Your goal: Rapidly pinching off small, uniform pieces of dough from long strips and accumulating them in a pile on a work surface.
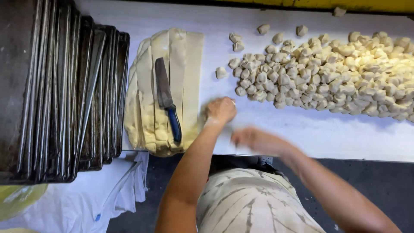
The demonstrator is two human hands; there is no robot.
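Head view: left hand (221, 110) closed on dough strip (190, 82) end; right hand (250, 137) blurred, grip cannot be told. Even-sized bits best pinched, tossed toward dough pieces (327, 73); knife (166, 97) kept clear.

The dough strips (172, 82) are looking soft, matt and floury; the knife (166, 97) is showing a dull metal blade and glossy blue plastic handle. The stacked trays (60, 90) are gleaming dark metal; the bench (302, 129) is looking smooth white.

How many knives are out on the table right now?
1. The blue-handled knife lies on the slab of dough strips, left of the left hand. Others may be hidden.
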